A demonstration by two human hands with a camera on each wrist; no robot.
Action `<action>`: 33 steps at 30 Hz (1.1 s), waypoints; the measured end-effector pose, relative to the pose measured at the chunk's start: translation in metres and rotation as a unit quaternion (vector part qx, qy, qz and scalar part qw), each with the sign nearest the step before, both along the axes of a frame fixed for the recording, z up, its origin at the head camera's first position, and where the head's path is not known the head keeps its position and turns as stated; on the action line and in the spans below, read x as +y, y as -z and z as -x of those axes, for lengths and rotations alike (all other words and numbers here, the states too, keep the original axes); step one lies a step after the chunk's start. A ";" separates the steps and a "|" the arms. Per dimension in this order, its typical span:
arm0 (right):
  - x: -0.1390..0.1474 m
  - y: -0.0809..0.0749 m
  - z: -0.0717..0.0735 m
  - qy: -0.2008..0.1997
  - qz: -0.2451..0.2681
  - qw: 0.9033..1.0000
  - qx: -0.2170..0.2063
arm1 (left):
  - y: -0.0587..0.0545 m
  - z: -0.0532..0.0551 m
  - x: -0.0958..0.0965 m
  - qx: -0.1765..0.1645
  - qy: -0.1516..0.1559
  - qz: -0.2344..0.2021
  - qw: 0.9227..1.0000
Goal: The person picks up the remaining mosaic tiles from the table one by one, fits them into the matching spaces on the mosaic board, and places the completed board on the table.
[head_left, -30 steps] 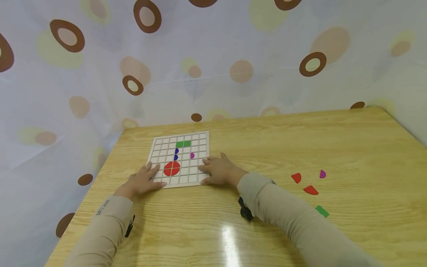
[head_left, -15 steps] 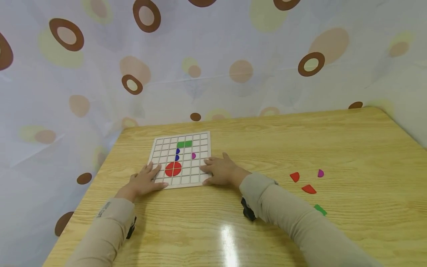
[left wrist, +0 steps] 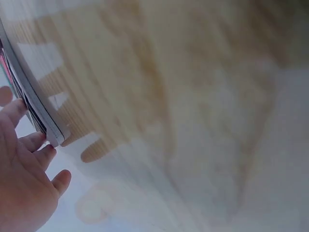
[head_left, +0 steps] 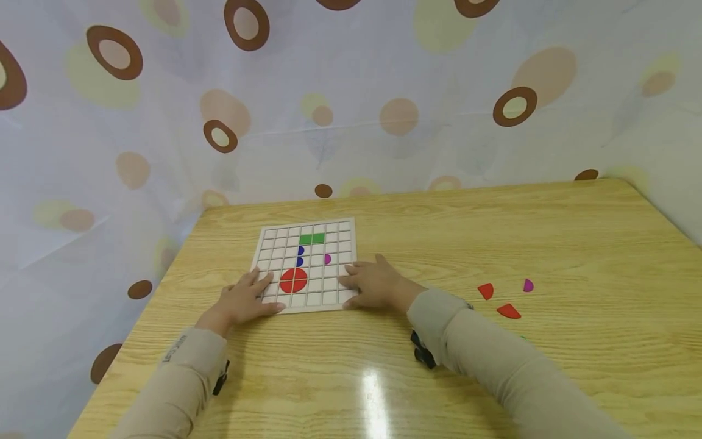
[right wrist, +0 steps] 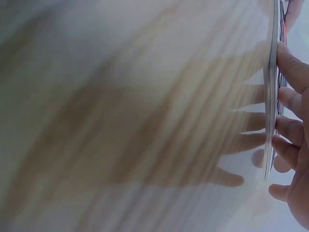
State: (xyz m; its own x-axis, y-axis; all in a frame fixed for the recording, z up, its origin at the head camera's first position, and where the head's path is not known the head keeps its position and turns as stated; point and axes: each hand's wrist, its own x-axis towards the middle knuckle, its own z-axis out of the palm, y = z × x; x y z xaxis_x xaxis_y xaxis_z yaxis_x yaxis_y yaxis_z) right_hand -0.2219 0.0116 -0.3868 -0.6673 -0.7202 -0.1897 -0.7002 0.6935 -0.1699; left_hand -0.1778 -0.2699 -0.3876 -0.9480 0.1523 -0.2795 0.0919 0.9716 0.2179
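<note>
A white gridded board (head_left: 315, 302) lies flat at the table's left-middle. Set in its squares are a red circle of quarter pieces (head_left: 293, 280), two blue half-rounds (head_left: 300, 256), a green pair of squares (head_left: 312, 239) and a purple half-round (head_left: 327, 259). My left hand (head_left: 241, 300) rests on the board's near left corner, fingers spread and fairly straight. On the right side, my right hand (head_left: 378, 283) lies with extended fingertips over the edge. Both wrist views show fingertips at the board edge (left wrist: 46, 118), close over the wooden surface.
Right of the right hand lie two red quarter pieces (head_left: 485, 291) and a purple half-round piece (head_left: 528, 285). A green piece (head_left: 523, 337) is mostly hidden by the right sleeve. A patterned curtain (head_left: 351, 152) hangs behind the wooden table (head_left: 307, 378).
The board has slid slightly to the right, both hands moving along with it. The right sleeve now covers most of the loose green piece.
</note>
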 end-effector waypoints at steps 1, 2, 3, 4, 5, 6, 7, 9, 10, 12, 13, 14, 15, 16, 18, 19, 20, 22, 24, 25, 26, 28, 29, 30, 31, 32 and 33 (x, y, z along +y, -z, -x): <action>0.001 0.000 -0.001 -0.001 0.000 1.000 -0.002 | 0.000 -0.001 0.001 0.002 0.003 0.004 1.000; 0.003 0.000 -0.001 0.000 -0.001 1.000 -0.002 | 0.001 -0.002 0.002 0.004 0.005 0.006 1.000; 0.004 0.001 -0.002 -0.001 -0.003 1.000 0.001 | 0.001 -0.003 0.003 0.006 0.007 0.008 1.000; 0.007 0.002 -0.002 0.000 -0.002 1.000 0.000 | 0.002 -0.004 0.005 0.008 0.010 0.012 1.000; 0.009 0.002 -0.003 0.000 -0.001 1.000 0.000 | 0.003 -0.004 0.008 0.009 0.013 0.016 1.000; 0.012 0.003 -0.003 -0.001 0.001 1.000 -0.001 | 0.004 -0.005 0.010 0.008 0.014 0.020 1.000; 0.014 0.004 -0.004 -0.003 0.003 1.000 0.000 | 0.005 -0.006 0.012 0.009 0.016 0.023 1.000; 0.019 0.004 -0.006 -0.008 0.008 1.000 0.001 | 0.004 -0.008 0.016 0.008 0.018 0.027 0.999; 0.021 0.004 -0.007 -0.009 0.011 1.000 -0.001 | 0.004 -0.008 0.018 0.006 0.019 0.030 0.999; 0.024 0.003 -0.009 -0.012 0.012 1.000 0.000 | 0.002 -0.009 0.022 0.001 0.021 0.034 0.999; 0.025 0.003 -0.010 -0.012 0.011 1.000 0.001 | 0.000 -0.010 0.023 -0.001 0.024 0.035 0.999; 0.027 0.002 -0.010 -0.013 0.011 1.000 0.001 | -0.001 -0.011 0.025 -0.004 0.025 0.036 0.999; 0.028 0.002 -0.011 -0.013 0.010 1.000 0.000 | -0.002 -0.011 0.027 -0.006 0.027 0.038 0.999; 0.029 0.001 -0.012 -0.014 0.009 1.000 -0.001 | -0.004 -0.012 0.028 -0.009 0.028 0.037 0.999; 0.032 0.001 -0.013 -0.018 0.008 1.000 -0.001 | -0.005 -0.013 0.031 -0.014 0.030 0.035 0.999; 0.034 0.002 -0.014 -0.020 0.008 1.000 0.000 | -0.005 -0.014 0.032 -0.016 0.032 0.036 0.999; 0.035 0.002 -0.015 -0.021 0.007 1.000 0.000 | -0.005 -0.015 0.033 -0.016 0.033 0.037 0.999; 0.039 0.002 -0.016 -0.026 0.005 1.000 0.005 | -0.005 -0.016 0.036 -0.016 0.037 0.039 0.998; 0.043 0.002 -0.018 -0.029 0.005 1.000 0.009 | -0.005 -0.018 0.039 -0.012 0.043 0.043 0.998; 0.045 0.001 -0.018 -0.029 0.005 1.000 0.010 | -0.004 -0.018 0.041 -0.010 0.044 0.042 0.998; 0.048 0.001 -0.019 -0.029 0.004 1.000 0.010 | -0.004 -0.019 0.043 -0.008 0.045 0.040 0.998; 0.052 0.001 -0.021 -0.028 0.004 1.000 0.010 | -0.005 -0.020 0.047 -0.007 0.047 0.031 0.998; 0.054 0.001 -0.022 -0.026 0.005 1.000 0.008 | -0.005 -0.021 0.049 -0.008 0.046 0.026 0.999; 0.056 0.000 -0.023 -0.023 0.005 1.000 0.006 | -0.005 -0.021 0.051 -0.009 0.047 0.023 0.999; 0.058 0.001 -0.024 -0.022 0.006 1.000 0.005 | -0.005 -0.021 0.053 -0.013 0.043 0.018 0.999; 0.060 0.001 -0.025 -0.020 0.008 1.000 0.004 | -0.006 -0.022 0.055 -0.016 0.041 0.014 0.999; 0.062 0.001 -0.026 -0.018 0.010 1.000 0.003 | -0.006 -0.022 0.056 -0.020 0.039 0.012 0.999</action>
State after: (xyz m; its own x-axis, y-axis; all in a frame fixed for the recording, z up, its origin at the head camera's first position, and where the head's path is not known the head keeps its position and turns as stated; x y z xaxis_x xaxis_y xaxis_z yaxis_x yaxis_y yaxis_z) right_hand -0.1957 0.0733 -0.3877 -0.6417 -0.7475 -0.1714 -0.7260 0.6641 -0.1785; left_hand -0.1562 -0.2137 -0.3816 -0.9216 0.2175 -0.3214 0.1589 0.9671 0.1988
